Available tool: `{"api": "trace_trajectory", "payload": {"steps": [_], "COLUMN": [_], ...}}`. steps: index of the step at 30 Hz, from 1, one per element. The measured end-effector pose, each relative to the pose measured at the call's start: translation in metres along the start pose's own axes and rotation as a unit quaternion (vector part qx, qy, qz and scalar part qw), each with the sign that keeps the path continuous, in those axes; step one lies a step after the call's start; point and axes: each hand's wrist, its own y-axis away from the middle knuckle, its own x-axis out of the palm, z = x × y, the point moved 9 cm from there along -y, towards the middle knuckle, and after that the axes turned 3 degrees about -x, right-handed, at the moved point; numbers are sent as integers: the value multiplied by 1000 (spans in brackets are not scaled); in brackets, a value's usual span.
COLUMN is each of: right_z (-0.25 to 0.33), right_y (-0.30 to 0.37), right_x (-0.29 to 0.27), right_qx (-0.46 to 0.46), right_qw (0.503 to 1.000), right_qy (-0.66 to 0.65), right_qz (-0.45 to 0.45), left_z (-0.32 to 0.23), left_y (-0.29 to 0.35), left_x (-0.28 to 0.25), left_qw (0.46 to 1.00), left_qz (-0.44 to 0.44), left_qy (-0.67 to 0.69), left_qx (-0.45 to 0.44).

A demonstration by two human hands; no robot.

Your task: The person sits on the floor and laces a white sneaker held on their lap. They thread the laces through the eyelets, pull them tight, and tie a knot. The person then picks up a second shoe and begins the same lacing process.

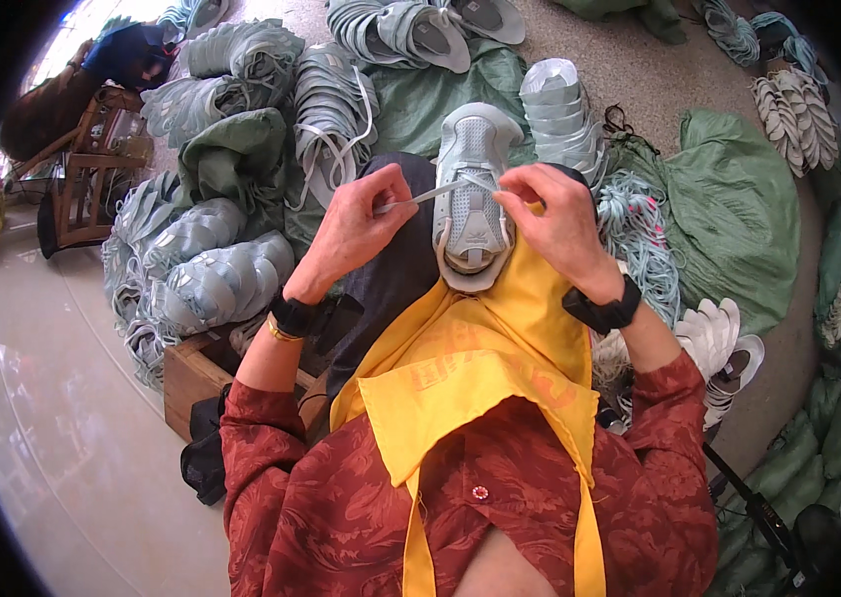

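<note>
A pale grey-green shoe upper (472,237) lies across my lap on the yellow apron, its toe part pointing away from me. A flat light lace (433,193) crosses it near the middle. My left hand (366,221) pinches one stretch of this lace, pulled out to the left of the upper. On the other side, my right hand (560,217) is closed at the lace near the upper's right edge; its fingertips are partly hidden behind the hand. Beside my right knee hangs a bundle of pale blue laces (639,234) with some pink marks.
Stacks of nested uppers (216,279) lie to the left, with more uppers (400,35) at the far side. A green sack (734,214) stands at the right. Near my left elbow is a wooden box (196,383); a wooden chair (97,164) stands farther left. White uppers (709,333) lie at right.
</note>
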Motion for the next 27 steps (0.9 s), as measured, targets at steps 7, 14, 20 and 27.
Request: {"api": "trace_trajectory", "payload": {"steps": [7,14,20,27], "right_z": [1,25,17,-12], "right_y": [-33,-52,-57,-57], "right_x": [24,23,32,14], "right_qx": [-22,-145,-203,-63], "right_qw": [993,982,967,981], "right_qy": [80,99,102,7], "right_qz": [84,70,118,181], "left_z": [-8,-14,-25,-41], "left_y": [-2,-2,-3,-1], "left_x": [0,-2,-8,-17], "left_qw": [1000,997,995,985], "left_qz": [-14,-45,-66,-89], "left_qy": [7,25,-14,-37], "left_qx": [10,50,70,144]}}
